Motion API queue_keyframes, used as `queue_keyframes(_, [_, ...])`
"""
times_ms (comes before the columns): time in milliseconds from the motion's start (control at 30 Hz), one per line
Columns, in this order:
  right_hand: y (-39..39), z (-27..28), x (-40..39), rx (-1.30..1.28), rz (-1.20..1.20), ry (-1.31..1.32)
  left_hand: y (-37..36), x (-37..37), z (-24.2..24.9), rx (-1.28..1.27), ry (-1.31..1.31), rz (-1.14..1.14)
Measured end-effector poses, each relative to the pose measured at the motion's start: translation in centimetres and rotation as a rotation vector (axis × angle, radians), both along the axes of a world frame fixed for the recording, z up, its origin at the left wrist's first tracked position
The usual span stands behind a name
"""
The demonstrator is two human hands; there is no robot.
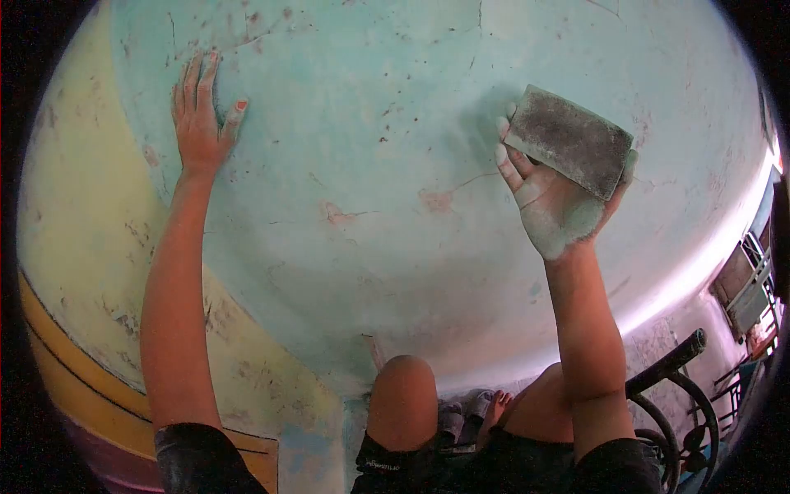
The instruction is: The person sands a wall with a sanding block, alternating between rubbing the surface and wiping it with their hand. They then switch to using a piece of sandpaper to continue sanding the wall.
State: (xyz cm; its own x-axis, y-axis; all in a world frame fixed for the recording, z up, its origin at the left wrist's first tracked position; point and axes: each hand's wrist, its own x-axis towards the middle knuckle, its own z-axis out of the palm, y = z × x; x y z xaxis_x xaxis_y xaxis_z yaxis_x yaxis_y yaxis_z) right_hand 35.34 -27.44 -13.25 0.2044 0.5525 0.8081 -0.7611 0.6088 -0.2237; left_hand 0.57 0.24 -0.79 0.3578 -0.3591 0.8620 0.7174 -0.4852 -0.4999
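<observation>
My left hand lies flat against the pale green wall, fingers stretched upward and thumb apart. At the right, my right hand is turned palm toward me, its fingers and palm coated in pale dust. It holds a grey sanding block, whose dark, worn, dusty face shows. Thumb and fingertips grip the block at its edges, and part of the fingers is hidden behind it. Cracks, dark specks and chipped pinkish patches mark the wall between my hands.
A yellow wall section with an orange band stands at the left. My bent knees are below, with a bare foot near the wall's base. A dark curved metal frame rises at the lower right.
</observation>
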Motion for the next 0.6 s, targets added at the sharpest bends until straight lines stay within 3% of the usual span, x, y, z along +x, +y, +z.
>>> queue_keyframes(100, [-0.3,0.4,-0.4,-0.078,-0.141,0.041,-0.3,0.1,0.0,0.0,0.004,-0.027])
queue_keyframes(233, [0.0,0.3,0.3,-0.044,-0.076,0.053,0.4,-0.1,0.2,-0.032,0.008,-0.074])
queue_keyframes(400, [-0.7,0.9,-0.6,-0.089,-0.306,-0.026,0.5,-0.1,0.2,0.011,0.015,-0.093])
queue_keyframes(600, [-0.9,0.9,-0.7,-0.124,-0.281,-0.04,-0.1,0.0,0.1,0.012,0.007,-0.023])
